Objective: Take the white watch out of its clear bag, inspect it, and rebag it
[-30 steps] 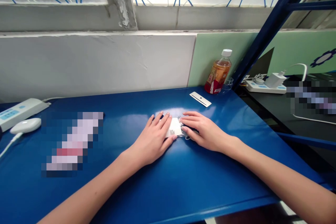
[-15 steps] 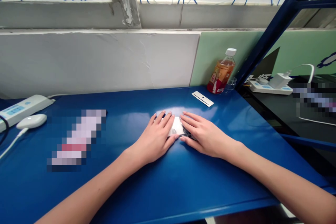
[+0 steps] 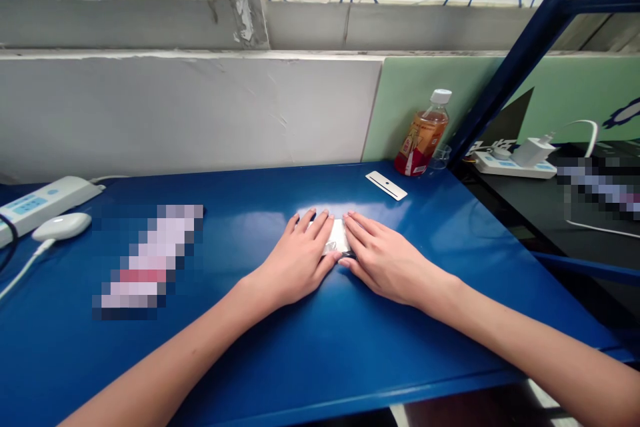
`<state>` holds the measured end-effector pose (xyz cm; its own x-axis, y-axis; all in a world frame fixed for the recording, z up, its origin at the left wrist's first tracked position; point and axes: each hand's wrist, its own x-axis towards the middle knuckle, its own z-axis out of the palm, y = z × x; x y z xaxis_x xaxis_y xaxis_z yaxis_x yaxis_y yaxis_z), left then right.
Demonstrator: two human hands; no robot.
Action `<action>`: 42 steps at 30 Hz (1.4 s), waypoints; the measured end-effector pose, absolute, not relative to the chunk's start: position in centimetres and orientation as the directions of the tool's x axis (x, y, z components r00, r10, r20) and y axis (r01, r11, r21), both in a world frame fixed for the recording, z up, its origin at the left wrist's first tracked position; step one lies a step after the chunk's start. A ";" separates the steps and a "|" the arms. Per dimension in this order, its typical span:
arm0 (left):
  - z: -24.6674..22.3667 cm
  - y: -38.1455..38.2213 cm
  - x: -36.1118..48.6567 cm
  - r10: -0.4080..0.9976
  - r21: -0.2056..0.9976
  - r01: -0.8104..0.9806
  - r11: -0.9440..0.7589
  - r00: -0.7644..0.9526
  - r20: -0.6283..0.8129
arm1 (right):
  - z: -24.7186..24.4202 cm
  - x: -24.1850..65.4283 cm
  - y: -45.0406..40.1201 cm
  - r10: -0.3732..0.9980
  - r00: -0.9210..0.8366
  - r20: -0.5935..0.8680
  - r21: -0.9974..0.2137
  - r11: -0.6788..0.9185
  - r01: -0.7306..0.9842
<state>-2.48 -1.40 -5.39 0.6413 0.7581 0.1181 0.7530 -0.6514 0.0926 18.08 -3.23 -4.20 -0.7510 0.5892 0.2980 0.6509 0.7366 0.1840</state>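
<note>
A small, flat white piece with a shiny, plastic-like surface lies on the blue desk, mostly covered by my hands, so its kind is unclear. My left hand rests palm down over its left part, fingers stretched and slightly spread. From the other side my right hand lies flat over its right part, fingers extended side by side. A bit of dark material shows beside my right thumb. The two thumb tips almost meet at the near edge of the piece.
A white slotted strip lies beyond my right hand, near a drink bottle. To the left are a pixelated flat object, a white charger-like piece and a power strip. A blue post rises at right.
My right hand has slid slightly left and its fingers are closer together, covering most of the dark material. The left hand stays about where it was. The view has shifted slightly.
</note>
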 end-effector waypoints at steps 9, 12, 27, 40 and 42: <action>-5.5 -1.3 -2.6 0.763 0.137 0.751 -0.646 0.631 0.136 | -4.2 19.4 -1.8 0.612 -0.716 0.335 -0.059 0.772 0.633; -5.4 -1.3 -2.7 0.767 0.154 0.751 -0.642 0.629 0.126 | -4.2 20.4 -1.1 0.653 -0.678 0.337 -0.139 0.747 0.651; -5.0 -1.3 -2.9 0.722 0.268 0.678 -0.685 0.682 0.119 | -5.2 21.7 1.1 0.601 -0.650 0.466 -0.299 0.798 0.524; -3.9 -1.0 -3.7 0.756 0.367 0.667 -0.648 0.621 0.207 | -3.8 22.9 1.3 0.614 -0.543 0.572 -0.406 0.788 0.463; -3.8 -1.0 -3.7 0.789 0.403 0.679 -0.613 0.555 0.264 | -3.3 22.7 1.1 0.673 -0.421 0.608 -0.514 0.738 0.437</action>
